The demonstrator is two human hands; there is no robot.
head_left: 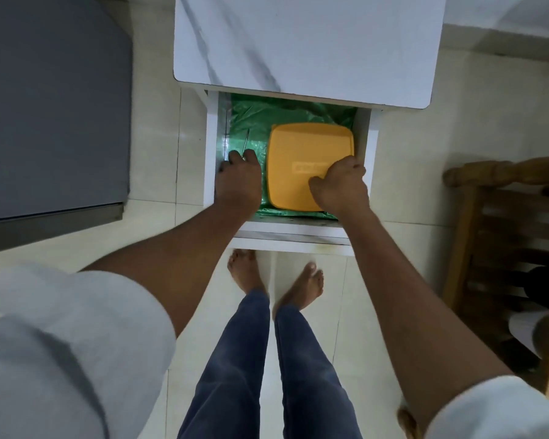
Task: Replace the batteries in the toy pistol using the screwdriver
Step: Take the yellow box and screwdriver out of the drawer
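A white drawer [210,172] stands pulled out under a marble-topped table [301,42]. Inside, on green plastic sheeting [254,115], lies an orange square box [298,147] with its lid on. My left hand [238,182] is in the drawer's left part, fingers curled round a screwdriver whose thin metal shaft [246,141] sticks out beyond the knuckles. My right hand [341,185] grips the orange box at its near right corner, thumb on the lid. The screwdriver's handle is hidden in my fist. No toy pistol or batteries are in view.
A grey cabinet [51,106] stands to the left and a wooden rack [504,248] to the right. My bare feet [276,280] are on the pale tiled floor just in front of the drawer.
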